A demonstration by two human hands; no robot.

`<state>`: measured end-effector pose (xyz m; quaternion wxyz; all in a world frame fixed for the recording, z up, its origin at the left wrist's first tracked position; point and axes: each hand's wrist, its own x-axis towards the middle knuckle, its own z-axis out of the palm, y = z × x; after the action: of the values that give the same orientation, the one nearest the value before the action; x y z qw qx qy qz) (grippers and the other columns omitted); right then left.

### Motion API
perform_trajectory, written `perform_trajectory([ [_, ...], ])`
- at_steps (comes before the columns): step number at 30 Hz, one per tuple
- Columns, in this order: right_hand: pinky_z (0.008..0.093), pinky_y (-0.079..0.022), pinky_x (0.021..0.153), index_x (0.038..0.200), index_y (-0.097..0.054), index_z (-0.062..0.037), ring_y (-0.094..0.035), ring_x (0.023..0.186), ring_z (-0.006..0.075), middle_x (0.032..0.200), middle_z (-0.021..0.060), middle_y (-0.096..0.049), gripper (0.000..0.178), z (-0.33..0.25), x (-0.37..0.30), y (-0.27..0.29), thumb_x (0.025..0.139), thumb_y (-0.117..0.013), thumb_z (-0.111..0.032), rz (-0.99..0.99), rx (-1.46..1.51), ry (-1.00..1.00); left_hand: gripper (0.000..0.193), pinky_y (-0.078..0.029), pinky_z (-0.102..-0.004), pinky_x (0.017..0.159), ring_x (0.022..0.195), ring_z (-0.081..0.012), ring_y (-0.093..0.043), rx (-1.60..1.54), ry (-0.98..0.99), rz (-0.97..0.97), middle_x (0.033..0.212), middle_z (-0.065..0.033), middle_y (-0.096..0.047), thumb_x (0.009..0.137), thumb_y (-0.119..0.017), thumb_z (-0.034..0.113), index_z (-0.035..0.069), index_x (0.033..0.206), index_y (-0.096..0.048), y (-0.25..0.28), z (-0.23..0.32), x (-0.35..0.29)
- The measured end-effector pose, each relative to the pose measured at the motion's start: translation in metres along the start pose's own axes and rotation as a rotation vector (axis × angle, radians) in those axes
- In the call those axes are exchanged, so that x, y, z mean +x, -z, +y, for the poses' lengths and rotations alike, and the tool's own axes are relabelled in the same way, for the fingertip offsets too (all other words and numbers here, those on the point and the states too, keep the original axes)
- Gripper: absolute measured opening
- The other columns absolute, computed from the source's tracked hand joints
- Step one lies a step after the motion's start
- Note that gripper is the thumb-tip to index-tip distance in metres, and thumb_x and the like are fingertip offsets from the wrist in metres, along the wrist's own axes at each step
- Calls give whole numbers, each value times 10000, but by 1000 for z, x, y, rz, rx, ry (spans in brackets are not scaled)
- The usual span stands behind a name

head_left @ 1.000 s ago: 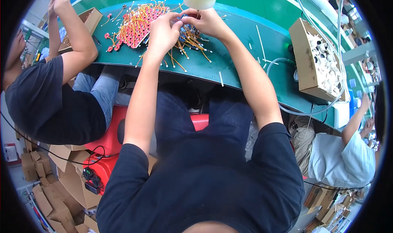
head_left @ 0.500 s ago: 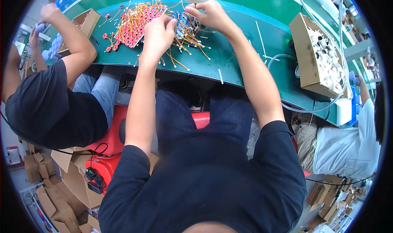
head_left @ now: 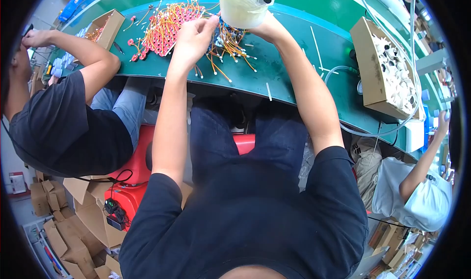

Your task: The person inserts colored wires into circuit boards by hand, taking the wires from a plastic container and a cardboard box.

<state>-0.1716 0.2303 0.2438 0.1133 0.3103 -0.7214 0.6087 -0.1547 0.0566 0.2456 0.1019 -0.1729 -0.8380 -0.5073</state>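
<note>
My left hand (head_left: 194, 39) is over the bench beside the wired parts, thumb and fingertips pinched together. Whatever the pinch holds is too small to make out. My right hand (head_left: 269, 29) reaches in from the other side, its fingers hidden behind a pale yellowish cylinder (head_left: 240, 6) with a small dark fitting. Left of my left hand lies a heap of red round parts (head_left: 164, 33) with orange wires. Between my hands, partly covered, is a tangle of blue parts (head_left: 229, 35) with orange leads and white connectors.
At right, a cardboard box (head_left: 370, 73) holds white and black parts, with a clear hose (head_left: 338, 127) curving beside it. A smaller carton (head_left: 112, 29) stands far left. Thin white strips (head_left: 316, 48) lie on the green bench (head_left: 279, 78). Co-workers sit on both sides.
The pale cylinder has come lower in view and now covers my right hand's fingers. My left hand's pinched fingertips have shifted slightly up and right. The co-workers' arms have moved.
</note>
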Motion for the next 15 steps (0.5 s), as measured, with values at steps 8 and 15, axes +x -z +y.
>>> perform_trajectory([
  [8,280,-457,626,876,-624,-13,-580,682,176,737,90,-624,192,0,0,-9,733,-636,-140,-14,-296,-6,256,-461,-304,566,579,-164,-596,231,-62,-49,646,-101,-604,811,-526,199,-41,858,-602,-1,9,-2],
  [15,238,-446,610,915,-633,-59,-545,677,116,709,49,-598,207,-10,4,8,767,-633,-204,-48,-498,-182,217,-420,-232,506,532,-115,-547,312,64,-86,710,-72,-604,845,-491,143,-6,975,-582,1,14,-3],
])
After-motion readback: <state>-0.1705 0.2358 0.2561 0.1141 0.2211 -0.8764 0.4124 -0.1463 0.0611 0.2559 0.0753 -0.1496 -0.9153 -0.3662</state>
